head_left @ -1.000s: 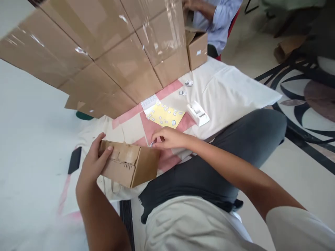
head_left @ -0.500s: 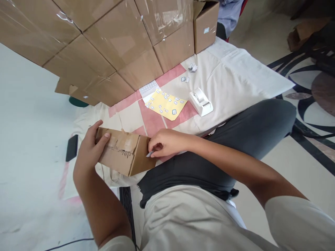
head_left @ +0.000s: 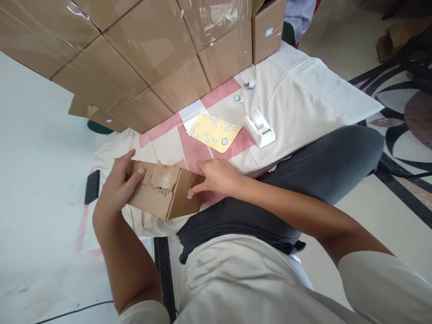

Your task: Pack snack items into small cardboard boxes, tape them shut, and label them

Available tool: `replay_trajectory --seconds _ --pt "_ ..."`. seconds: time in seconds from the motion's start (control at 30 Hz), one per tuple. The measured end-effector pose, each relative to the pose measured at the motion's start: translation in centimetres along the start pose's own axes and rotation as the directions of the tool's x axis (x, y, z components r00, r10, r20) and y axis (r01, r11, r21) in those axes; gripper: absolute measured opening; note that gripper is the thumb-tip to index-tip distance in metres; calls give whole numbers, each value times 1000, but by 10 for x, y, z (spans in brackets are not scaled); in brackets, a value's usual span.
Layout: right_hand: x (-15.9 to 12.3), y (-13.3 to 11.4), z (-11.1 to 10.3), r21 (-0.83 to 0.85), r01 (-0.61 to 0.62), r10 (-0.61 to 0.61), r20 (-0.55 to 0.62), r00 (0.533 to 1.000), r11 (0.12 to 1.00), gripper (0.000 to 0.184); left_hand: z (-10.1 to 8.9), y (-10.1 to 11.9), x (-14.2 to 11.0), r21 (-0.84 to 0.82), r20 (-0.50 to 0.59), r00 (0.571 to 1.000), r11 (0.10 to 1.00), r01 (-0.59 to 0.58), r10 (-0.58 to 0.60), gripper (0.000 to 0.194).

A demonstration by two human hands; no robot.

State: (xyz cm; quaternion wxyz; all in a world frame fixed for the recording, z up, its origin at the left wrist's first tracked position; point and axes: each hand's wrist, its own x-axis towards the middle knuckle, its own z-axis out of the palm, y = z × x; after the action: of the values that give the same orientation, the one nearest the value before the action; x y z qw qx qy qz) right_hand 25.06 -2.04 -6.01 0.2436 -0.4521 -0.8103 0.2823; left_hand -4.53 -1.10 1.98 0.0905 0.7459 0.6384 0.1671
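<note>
Over the cloth, left hand clamps fingers on the box; right hand, fingers apart, should smooth the label against its end.

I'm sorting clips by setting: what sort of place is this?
Probably a makeshift indoor packing area: stacked cardboard boxes, a white tape dispenser and a yellow sheet of small labels sit together on a pink-and-white cloth.

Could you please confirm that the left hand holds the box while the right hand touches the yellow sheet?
Not quite: in the head view, the right hand touches a small label against the end of the box, not the yellow sheet. The left hand does hold the box.
</note>
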Motion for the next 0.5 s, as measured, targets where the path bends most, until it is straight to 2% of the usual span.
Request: replay_trajectory --seconds 0.03,0.17,0.27,0.37,0.5 --pt "2 4 -3 -11 -27 26 -29 999 1000 69 1 0 0 4 -7 1000 1000 14 -14 86" --pt "11 22 -19 -34 -50 46 -129 991 998 49 4 1 3 6 -36 997 997 74 -73 79" --pt "14 28 -21 86 85 -80 -65 995 993 61 6 0 4 1 -50 995 996 89 -89 78" --pt "16 24 -9 176 204 -201 -31 979 963 69 5 3 4 16 -38 997 997 75 -74 78" --pt "16 18 2 191 177 -182 13 983 966 64 -1 10 4 64 62 996 996 55 -59 74"
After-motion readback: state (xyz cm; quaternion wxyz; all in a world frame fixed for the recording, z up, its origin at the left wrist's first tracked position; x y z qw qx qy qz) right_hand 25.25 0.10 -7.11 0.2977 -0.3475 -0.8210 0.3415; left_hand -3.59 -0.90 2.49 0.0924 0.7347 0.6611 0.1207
